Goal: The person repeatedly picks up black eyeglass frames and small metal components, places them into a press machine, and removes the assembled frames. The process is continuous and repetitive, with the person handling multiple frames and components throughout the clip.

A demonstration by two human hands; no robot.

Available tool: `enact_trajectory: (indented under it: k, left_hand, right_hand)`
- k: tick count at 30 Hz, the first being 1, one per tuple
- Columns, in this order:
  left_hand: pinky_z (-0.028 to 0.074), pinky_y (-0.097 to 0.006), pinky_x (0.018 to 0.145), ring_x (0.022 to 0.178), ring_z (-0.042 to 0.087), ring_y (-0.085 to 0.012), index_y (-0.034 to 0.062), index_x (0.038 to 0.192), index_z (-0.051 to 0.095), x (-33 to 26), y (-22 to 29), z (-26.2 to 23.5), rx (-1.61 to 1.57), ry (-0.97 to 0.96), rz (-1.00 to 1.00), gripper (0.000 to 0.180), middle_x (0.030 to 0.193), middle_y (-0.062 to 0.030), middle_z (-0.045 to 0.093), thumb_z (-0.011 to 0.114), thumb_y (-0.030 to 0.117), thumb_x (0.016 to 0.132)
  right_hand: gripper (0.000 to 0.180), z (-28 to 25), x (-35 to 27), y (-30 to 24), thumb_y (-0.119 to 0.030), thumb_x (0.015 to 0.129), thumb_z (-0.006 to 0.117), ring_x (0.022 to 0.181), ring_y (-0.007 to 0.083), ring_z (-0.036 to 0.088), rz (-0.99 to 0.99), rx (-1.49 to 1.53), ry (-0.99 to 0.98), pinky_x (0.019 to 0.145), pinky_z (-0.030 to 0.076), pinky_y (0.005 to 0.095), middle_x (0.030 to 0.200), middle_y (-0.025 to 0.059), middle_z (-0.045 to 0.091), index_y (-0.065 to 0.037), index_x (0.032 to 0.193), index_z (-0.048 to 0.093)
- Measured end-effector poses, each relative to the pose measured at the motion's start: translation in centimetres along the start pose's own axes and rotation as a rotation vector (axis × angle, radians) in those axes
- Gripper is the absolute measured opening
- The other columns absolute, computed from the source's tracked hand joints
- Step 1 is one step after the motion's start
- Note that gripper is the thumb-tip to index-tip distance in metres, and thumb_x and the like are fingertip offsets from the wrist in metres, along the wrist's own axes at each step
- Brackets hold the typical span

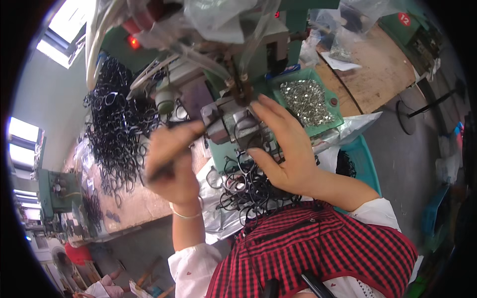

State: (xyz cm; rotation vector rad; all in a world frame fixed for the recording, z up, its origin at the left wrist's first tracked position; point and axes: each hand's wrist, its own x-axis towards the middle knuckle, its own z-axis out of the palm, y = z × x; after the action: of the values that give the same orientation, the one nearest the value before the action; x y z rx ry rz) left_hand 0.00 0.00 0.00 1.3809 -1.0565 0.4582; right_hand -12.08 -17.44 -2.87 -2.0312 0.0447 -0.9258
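Fingers of right hand (285, 149) lie flat, open, pressing a black ring (258, 145) at the press fixture (233, 124); left hand (171, 159) closed around a dark rod (174, 149); advisable: keep fingertips off the punch, ring seated square.

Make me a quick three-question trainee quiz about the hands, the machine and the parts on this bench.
1. True or false: the left hand grips a thin dark stick-like tool pointed at the machine's metal block.
2. What fills the green tray behind the right hand?
A. small silvery metal pieces
B. red buttons
C. black rings
3. Fill in: the black wire rings heaped on the wooden bench lie to the person's ____ of the machine.

Key: 1 true; 2 A; 3 left.
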Motion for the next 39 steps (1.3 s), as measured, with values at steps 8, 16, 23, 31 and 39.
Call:
enact_trajectory:
  k: [8,16,23,31,39]
  left_hand:
    - [0.053,-0.045,0.083,0.083,0.057,-0.0273,0.0111,0.097,0.074,-1.7,-0.9,3.5,0.274,-0.488,0.398,0.030,0.108,-0.0051,0.071,0.070,0.014,0.067]
    - [0.050,-0.047,0.089,0.082,0.053,-0.0258,0.0103,0.099,0.074,-2.6,-1.0,3.7,0.208,-0.422,0.332,0.029,0.111,-0.0056,0.070,0.070,0.012,0.071]
    - [0.043,-0.046,0.103,0.111,0.056,-0.0331,0.0042,0.126,0.061,-8.6,-2.4,1.1,0.591,0.003,0.009,0.048,0.121,-0.0160,0.063,0.069,0.001,0.078]
    - [0.047,-0.037,0.096,0.109,0.059,-0.0286,-0.0009,0.118,0.061,-4.5,-17.0,-1.4,0.179,-0.157,-0.886,0.056,0.118,-0.0176,0.062,0.083,0.019,0.070]
    - [0.051,-0.038,0.091,0.101,0.066,-0.0254,0.0100,0.114,0.072,-0.5,-13.1,-9.3,0.750,-0.399,-0.608,0.035,0.113,-0.0129,0.070,0.076,0.018,0.080]
  right_hand:
    - [0.021,-4.8,-0.9,13.9,-0.014,0.075,0.073,0.128,0.0394,0.048,0.090,-0.755,0.137,0.103,0.041,0.0480,0.129,0.0220,0.057,-0.008,0.096,0.071]
    - [0.013,-5.5,-1.0,15.1,-0.013,0.080,0.071,0.117,0.0373,0.057,0.068,-0.724,0.166,0.099,0.044,0.0447,0.120,0.0192,0.063,-0.007,0.091,0.072]
    - [0.015,-6.5,-1.2,12.9,-0.011,0.093,0.065,0.090,0.0187,0.066,0.329,-0.209,0.370,0.084,0.050,0.0309,0.098,0.0098,0.071,-0.001,0.103,0.070]
    - [0.016,-3.0,1.1,11.4,-0.008,0.087,0.070,0.086,0.0167,0.067,0.245,-0.235,0.268,0.082,0.051,0.0292,0.094,0.0096,0.073,-0.002,0.102,0.072]
    - [0.016,-3.9,0.7,13.2,-0.009,0.085,0.071,0.081,0.0179,0.067,0.329,-0.235,0.251,0.077,0.051,0.0303,0.090,0.0097,0.072,-0.002,0.099,0.072]
